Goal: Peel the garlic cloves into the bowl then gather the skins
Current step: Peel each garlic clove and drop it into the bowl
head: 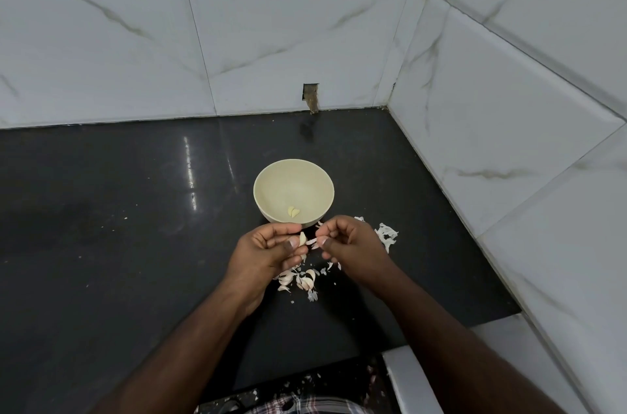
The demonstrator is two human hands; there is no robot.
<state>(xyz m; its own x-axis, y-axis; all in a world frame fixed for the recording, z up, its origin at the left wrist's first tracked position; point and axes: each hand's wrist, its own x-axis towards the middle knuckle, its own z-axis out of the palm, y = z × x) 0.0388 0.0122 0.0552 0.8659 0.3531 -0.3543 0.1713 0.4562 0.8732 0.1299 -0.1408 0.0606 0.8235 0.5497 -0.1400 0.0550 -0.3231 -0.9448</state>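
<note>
A cream bowl (293, 176) stands on the black counter (118, 210) with two peeled cloves (293, 211) at its bottom. Just in front of the bowl, my left hand (268, 252) pinches a garlic clove (302, 239) between thumb and fingers. My right hand (353, 244) pinches a strip of skin (312, 240) that hangs from that clove. Below my hands lies a heap of unpeeled cloves and loose skins (300, 279). More torn skins (386, 233) lie to the right of my right hand.
White marble-patterned wall tiles close the counter at the back and on the right (509, 142). A small hole in the back wall (311, 97) sits behind the bowl. The counter's front edge runs below my forearms, with a white ledge (410, 379) at lower right.
</note>
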